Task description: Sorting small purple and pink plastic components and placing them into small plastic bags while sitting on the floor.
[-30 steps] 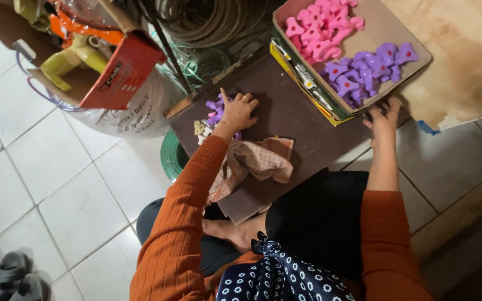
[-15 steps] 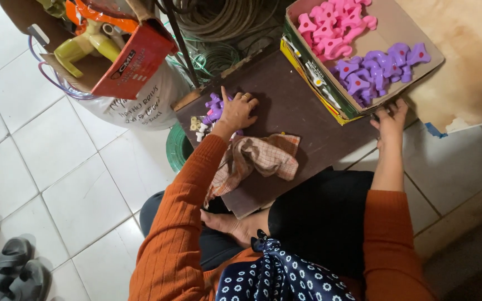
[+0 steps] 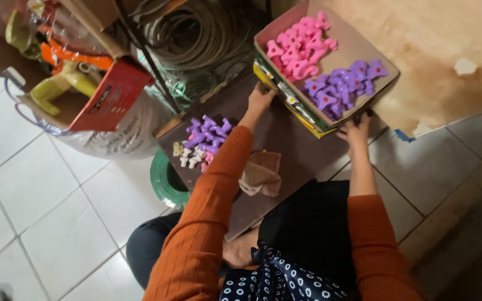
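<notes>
Both hands' fingertips hidden under cardboard box (image 3: 358, 42)

1. A home-based workshop or piecework corner is showing here: the person is sitting on a white tiled floor (image 3: 57, 223), not at a bench.
2. A dark board (image 3: 285, 139) is serving as a work surface.
3. A cardboard box (image 3: 358, 44) is holding sorted pink plastic parts (image 3: 299, 44) and purple plastic parts (image 3: 341, 86); a loose purple pile (image 3: 207, 134) is lying on the board.
4. Coils of wire and hose (image 3: 196, 39) and a box of yellow and orange fittings (image 3: 68, 83) are crowding the far side.
</notes>
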